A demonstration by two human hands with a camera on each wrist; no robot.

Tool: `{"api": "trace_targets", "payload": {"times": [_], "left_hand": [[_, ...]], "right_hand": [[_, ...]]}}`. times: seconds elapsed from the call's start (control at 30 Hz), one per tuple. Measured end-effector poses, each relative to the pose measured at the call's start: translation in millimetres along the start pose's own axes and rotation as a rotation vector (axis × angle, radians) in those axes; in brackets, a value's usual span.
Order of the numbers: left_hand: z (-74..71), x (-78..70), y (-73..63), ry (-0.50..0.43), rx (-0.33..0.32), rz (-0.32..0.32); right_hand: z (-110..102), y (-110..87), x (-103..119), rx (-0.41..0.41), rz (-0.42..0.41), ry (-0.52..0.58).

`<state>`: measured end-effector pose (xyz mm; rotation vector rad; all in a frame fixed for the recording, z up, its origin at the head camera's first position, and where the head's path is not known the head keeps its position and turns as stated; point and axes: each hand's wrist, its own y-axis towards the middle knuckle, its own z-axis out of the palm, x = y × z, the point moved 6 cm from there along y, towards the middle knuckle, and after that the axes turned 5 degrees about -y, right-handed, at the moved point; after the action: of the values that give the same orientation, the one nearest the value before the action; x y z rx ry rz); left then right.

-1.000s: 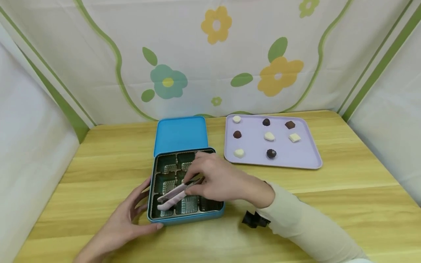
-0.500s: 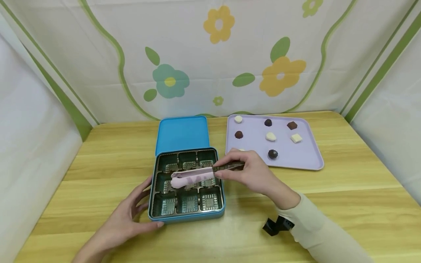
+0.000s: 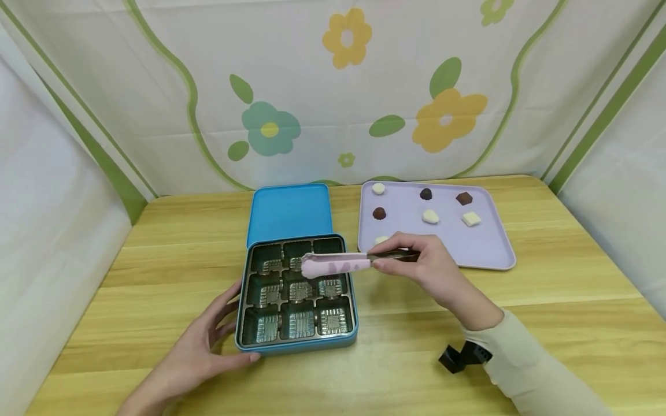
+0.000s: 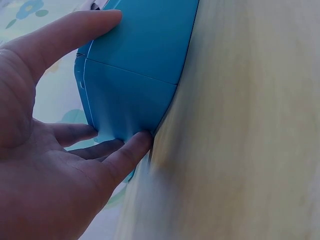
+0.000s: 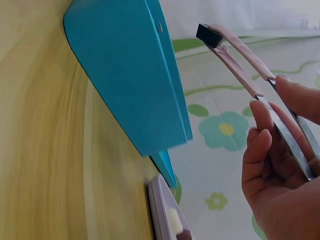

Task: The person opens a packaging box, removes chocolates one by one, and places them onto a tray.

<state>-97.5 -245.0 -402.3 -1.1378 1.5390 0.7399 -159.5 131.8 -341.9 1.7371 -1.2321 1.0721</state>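
My left hand (image 3: 192, 346) holds the near left corner of a blue tin box (image 3: 307, 348). Its thumb lies along the front and its fingers are on the left side. Inside the box, a dark plastic insert (image 3: 315, 300) is divided into several square compartments. My right hand (image 3: 421, 271) pinches tongs (image 3: 338, 264) with dark metal handles and pink, paw-like arms, level over the box's right rear part and pointing left. A small black block (image 5: 209, 35) shows right at the tong tips in the right wrist view; from above it does not stand out.
A blue lid (image 3: 289, 214) lies open behind the box. To the right, a lilac tray (image 3: 484, 254) carries several white, brown and dark chocolates (image 3: 430, 216). A black device (image 3: 463, 357) sits at my right wrist. A flowered curtain (image 3: 312, 69) stands behind the wooden table (image 3: 551, 260).
My right hand has lifted the tongs from the box's near left compartment and drawn them right and back, now over the box's rear part. The left hand has stayed at the box corner.
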Motion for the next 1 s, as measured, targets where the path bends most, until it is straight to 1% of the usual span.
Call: {"api": "trace_targets", "payload": {"times": [0.27, 0.4, 0.47, 0.53, 0.63, 0.8, 1.0], "left_hand": [[-0.6, 1.0, 0.1, 0.003, -0.005, 0.009], [-0.8, 1.5, 0.3, 0.008, -0.008, 0.009], [-0.8, 1.7, 0.3, 0.012, -0.010, 0.007], [-0.9, 2.0, 0.0, 0.017, -0.011, 0.004], [-0.6, 2.0, -0.4, 0.022, -0.010, 0.002], [1.1, 2.3, -0.8, 0.014, -0.006, -0.001], [0.3, 2.2, -0.6, 0.007, -0.011, -0.003]], "right_hand": [[-40.8, -13.8, -11.4, -0.125, 0.044, -0.049], [-62.0, -24.2, -24.5, -0.180, 0.059, -0.079], [-72.7, -30.2, -33.2, -0.201, 0.067, -0.070], [-83.5, -37.0, -42.0, -0.218, 0.077, -0.035], [-100.7, -47.8, -54.1, -0.249, 0.081, 0.062], [-132.8, -67.2, -72.7, -0.318, 0.062, 0.211], [-168.5, -91.0, -95.6, -0.425, 0.082, 0.286]]}}
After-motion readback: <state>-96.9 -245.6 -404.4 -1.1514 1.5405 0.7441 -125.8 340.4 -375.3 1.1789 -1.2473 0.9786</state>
